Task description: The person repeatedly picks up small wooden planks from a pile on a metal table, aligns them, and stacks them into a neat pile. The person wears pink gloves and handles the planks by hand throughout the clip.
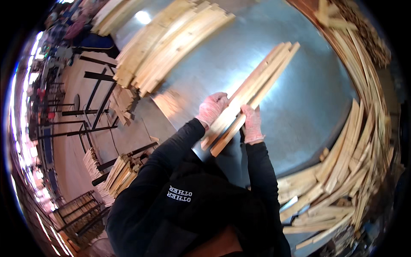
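Note:
Over a shiny metal table (299, 124) I hold a few long, narrow wooden strips (257, 83) that slant from near left to far right. My left hand (212, 109), in a pinkish knit glove, grips their left side with the fingers curled. On the other side, my right hand (252, 123), gloved alike, is closed around the right-hand strip, its thumb on top. A narrow gap shows between the right strip and the others. The undersides of the strips and some of my fingertips are hidden.
Rows of wooden boards (175, 43) lie across the table's far left. Heaped wood strips (338, 171) curve around the right and near-right side. Black metal racks (96, 100) and stacked wood pieces (122, 173) stand on the floor at left. A person (70, 28) is at the far left.

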`<control>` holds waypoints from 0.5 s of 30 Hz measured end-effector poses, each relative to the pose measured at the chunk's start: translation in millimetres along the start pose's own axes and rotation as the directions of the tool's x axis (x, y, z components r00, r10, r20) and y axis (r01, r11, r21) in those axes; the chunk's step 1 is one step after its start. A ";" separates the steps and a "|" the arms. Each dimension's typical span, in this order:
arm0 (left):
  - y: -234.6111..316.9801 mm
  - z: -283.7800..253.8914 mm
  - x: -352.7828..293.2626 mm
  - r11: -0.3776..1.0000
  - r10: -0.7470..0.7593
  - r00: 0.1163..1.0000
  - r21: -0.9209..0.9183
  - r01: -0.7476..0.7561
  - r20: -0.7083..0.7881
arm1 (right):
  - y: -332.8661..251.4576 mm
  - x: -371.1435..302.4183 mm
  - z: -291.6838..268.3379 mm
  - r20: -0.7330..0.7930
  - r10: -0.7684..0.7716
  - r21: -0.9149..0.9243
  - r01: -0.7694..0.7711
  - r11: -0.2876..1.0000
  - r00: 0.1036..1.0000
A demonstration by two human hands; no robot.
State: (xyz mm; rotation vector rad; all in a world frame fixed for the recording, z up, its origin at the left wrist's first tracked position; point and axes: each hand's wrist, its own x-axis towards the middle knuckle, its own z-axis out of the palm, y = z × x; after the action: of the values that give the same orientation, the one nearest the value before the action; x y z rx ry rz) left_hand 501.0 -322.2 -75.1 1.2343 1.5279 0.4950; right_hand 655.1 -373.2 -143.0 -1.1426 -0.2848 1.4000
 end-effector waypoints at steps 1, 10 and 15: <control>1.1 -26.1 14.0 0.985 0.142 0.988 0.108 -0.134 -0.068 | 5.9 12.8 28.9 -0.005 0.012 0.019 -0.012 1.000 1.000; 19.9 -274.5 100.3 0.574 0.523 0.852 0.742 -0.348 -0.005 | 94.0 90.4 227.9 -0.121 0.037 -0.159 -0.056 0.986 0.992; 10.9 -396.0 166.7 0.544 0.462 0.812 0.837 0.060 -0.358 | 30.0 63.7 246.6 -0.182 0.048 -0.122 -0.071 0.990 0.982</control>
State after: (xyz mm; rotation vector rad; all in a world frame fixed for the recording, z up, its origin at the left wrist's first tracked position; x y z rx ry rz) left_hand 168.4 -59.5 -3.5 2.1842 2.2522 0.2725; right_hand 466.4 -213.0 -75.9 -1.3837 -0.2156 1.3361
